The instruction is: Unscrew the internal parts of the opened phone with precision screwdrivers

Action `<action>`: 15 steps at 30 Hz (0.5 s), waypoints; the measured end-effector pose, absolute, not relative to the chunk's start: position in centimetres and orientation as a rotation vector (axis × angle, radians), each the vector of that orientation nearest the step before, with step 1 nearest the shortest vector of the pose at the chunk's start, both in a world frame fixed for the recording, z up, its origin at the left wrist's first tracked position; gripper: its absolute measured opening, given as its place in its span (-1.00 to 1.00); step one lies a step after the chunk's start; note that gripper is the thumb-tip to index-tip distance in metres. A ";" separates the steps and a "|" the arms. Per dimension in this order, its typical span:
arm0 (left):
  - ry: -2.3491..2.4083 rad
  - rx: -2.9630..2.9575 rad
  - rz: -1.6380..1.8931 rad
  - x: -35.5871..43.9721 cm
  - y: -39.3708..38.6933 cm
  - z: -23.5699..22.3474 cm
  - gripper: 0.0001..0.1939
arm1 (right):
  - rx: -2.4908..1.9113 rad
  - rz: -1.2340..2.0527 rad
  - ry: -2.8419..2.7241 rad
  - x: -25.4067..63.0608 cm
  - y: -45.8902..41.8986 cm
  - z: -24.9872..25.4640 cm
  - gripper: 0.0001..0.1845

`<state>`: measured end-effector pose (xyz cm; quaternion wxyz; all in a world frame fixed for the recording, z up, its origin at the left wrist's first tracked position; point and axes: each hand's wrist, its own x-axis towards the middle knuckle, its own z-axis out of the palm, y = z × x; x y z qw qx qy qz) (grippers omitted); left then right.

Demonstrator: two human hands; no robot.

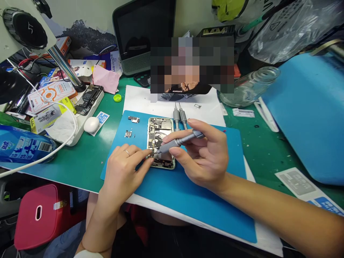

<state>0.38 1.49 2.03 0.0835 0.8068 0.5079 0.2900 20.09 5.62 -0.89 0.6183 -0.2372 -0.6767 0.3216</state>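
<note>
An opened smartphone (161, 125) lies on a blue work mat (204, 200), its inner boards and parts exposed. With my right hand (206, 157) I grip a grey precision screwdriver (174, 143), tilted so that its tip meets the lower left part of the phone. My left hand (125, 170), a ring on one finger, has thumb and index finger closed on the phone's lower left edge. Two more grey screwdrivers (179, 116) lie just beyond the phone. Small removed phone parts (128, 133) and a shielded metal piece (134, 119) rest to its left.
A glass jar (248, 86) lies on its side at the back right, near a blue chair-like surface (306, 114). On the left are a white earbud case (91, 124), a blue packet (24, 145), a white cable (70, 138) and a microscope stand (66, 66). A dark-screened device (142, 32) stands behind.
</note>
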 end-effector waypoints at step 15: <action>1.533 2.397 0.832 0.3 1.5 2.1 -0.85 | -0.537 0.729 -1.600 20.1 5.8 -0.8 -0.28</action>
